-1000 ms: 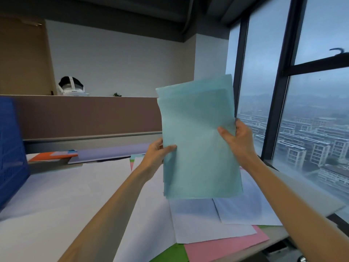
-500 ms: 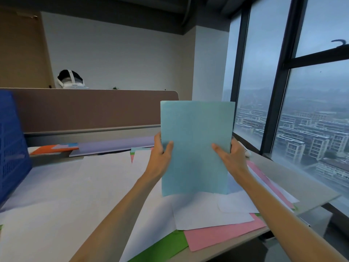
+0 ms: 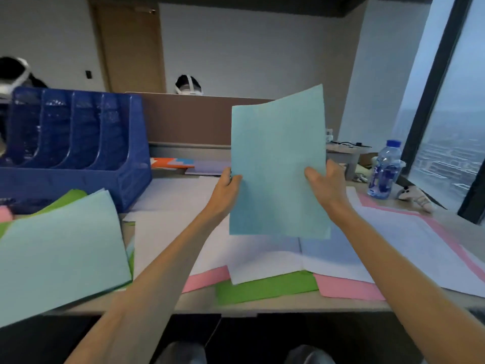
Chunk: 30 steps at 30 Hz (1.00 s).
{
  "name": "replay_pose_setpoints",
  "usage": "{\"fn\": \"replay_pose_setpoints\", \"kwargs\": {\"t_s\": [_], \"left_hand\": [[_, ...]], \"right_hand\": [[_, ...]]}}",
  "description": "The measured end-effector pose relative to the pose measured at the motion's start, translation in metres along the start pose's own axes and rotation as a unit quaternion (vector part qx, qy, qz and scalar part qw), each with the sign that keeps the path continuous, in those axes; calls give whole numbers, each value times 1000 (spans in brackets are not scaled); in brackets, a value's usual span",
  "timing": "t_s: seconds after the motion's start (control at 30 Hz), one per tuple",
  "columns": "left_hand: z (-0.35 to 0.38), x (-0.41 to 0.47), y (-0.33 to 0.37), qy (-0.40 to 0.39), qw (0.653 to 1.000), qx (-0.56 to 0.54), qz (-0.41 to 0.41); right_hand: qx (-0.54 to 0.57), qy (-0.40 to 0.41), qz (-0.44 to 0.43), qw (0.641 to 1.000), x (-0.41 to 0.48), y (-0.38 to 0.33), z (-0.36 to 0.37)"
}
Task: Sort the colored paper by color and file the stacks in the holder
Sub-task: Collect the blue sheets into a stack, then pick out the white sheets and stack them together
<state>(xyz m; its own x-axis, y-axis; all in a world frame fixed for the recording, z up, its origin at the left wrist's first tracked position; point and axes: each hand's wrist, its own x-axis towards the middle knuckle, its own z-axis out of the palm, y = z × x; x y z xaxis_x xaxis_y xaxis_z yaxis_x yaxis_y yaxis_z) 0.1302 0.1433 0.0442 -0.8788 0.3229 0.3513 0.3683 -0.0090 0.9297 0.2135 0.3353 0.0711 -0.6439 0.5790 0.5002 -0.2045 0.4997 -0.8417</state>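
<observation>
Where the tan desk (image 3: 199,302) reaches the left edge of view, a dark blue plastic file holder with upright slots (image 3: 78,143) stands at the back. In front of it lies a large pale teal paper sheet (image 3: 60,248), resting on top of bright green paper (image 3: 70,195) that peeks out behind it. Right of that, the left hand (image 3: 225,190) pinches the left edge of a sheaf of light teal paper sheets (image 3: 278,164), thumb on the near face and fingers hidden behind. The sheaf is held upright in the air at mid-desk, well to the right of the holder and tilted slightly, its lower edge over loose white paper sheets (image 3: 265,258); whether it touches them cannot be told. The right hand (image 3: 328,187) grips the sheaf's right edge the same way, thumb in front. Under the white sheets, pink paper sheets (image 3: 346,287) and a green paper sheet (image 3: 265,287) stick out toward the desk's near edge. Farther right, a clear plastic water bottle with a blue cap (image 3: 384,170) stands upright near the tall dark-framed window (image 3: 451,127).
</observation>
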Motion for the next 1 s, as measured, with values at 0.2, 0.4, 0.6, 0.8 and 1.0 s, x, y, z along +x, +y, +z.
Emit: {"fn": "replay_pose_setpoints", "kwargs": {"t_s": [0.2,0.4,0.6,0.8,1.0], "left_hand": [[-144,-51,-8,212,975,61,-28],[-263,-121,-16,317,921,191,-124],[-324,-158,-24,309,893,245,-219],[-347,-162,-31,260,876,285,-289],[-363,-159,-33,257,873,287,-298]], "right_hand": [[78,-200,24,976,-48,-46,129],[94,-352,39,930,-112,-84,249],[81,-420,52,902,-164,-93,326],[-81,-419,7,905,-169,-84,356],[-166,-423,18,890,-172,-87,362]]}}
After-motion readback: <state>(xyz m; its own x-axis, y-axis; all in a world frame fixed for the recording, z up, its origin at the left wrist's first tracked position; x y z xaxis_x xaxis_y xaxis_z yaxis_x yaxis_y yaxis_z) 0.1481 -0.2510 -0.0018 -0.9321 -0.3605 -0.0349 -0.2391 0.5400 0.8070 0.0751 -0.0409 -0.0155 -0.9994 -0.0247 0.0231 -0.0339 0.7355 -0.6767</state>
